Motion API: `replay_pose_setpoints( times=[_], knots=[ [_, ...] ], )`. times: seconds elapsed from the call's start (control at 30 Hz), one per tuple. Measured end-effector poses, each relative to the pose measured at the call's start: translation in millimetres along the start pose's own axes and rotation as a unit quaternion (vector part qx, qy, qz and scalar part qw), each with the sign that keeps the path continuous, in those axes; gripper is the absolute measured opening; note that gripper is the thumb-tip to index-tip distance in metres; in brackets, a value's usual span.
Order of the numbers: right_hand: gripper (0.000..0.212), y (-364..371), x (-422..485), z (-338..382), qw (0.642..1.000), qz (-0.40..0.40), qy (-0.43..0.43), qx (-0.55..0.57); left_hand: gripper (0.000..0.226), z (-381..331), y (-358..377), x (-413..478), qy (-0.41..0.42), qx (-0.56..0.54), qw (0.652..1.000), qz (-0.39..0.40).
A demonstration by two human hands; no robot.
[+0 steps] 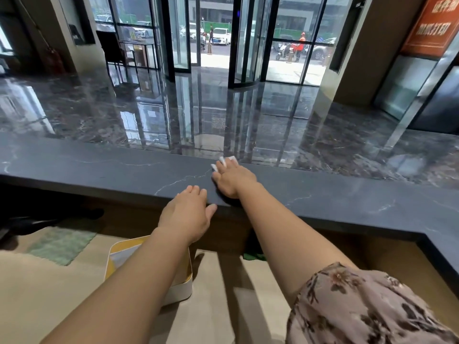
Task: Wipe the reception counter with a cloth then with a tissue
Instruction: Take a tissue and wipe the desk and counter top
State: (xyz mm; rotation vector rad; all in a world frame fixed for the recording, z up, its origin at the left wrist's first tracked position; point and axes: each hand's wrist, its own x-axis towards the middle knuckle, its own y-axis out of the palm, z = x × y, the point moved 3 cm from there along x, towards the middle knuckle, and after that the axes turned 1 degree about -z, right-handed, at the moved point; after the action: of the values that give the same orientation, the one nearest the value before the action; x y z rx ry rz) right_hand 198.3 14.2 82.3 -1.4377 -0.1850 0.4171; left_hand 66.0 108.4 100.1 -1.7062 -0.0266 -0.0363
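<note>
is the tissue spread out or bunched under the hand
Cannot tell: the right hand covers most of the tissue; only white edges show past its fingertips.

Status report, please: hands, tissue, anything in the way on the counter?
Right hand flat on tissue, near counter's far edge. Left hand rests on near edge. No obstacle in view along it.

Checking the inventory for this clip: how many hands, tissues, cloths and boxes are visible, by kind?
Hands: 2 (left hand, right hand)
White tissue: 1
Pale green cloth: 1
White and yellow box: 1
Total: 5
Green scrap right of the box: unclear, uncounted.
</note>
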Motion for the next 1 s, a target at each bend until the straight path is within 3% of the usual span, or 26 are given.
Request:
replay_pose_setpoints(
  times=[0.17,0.3,0.43,0.53,0.7,0.87,1.0],
  knots=[
    [0.052,-9,-65,-105,0.991,-0.071,0.111,0.025,0.057,-3,-1,1,0.009,0.078,0.993,-0.086],
    [0.052,-14,-110,-166,0.977,-0.069,0.197,0.031,0.064,-1,16,13,0.045,0.045,0.998,0.005],
    [0.057,-15,-100,-152,0.958,-0.093,0.268,0.033,0.063,2,22,22,0.050,0.032,0.997,0.045],
    [0.056,-14,-72,-103,0.968,-0.102,0.227,0.022,0.064,4,23,26,0.044,0.028,0.997,0.062],
    [0.057,0,-18,-12,0.997,-0.052,0.049,0.002,0.065,6,25,28,0.044,0.024,0.997,0.064],
    [0.056,-5,-35,-33,0.999,-0.035,0.011,0.004,0.066,6,25,27,0.040,0.023,0.998,0.050],
    [0.054,-10,-70,-93,0.998,-0.054,0.045,0.007,0.068,4,24,24,0.041,0.032,0.998,0.028]
  ],
)
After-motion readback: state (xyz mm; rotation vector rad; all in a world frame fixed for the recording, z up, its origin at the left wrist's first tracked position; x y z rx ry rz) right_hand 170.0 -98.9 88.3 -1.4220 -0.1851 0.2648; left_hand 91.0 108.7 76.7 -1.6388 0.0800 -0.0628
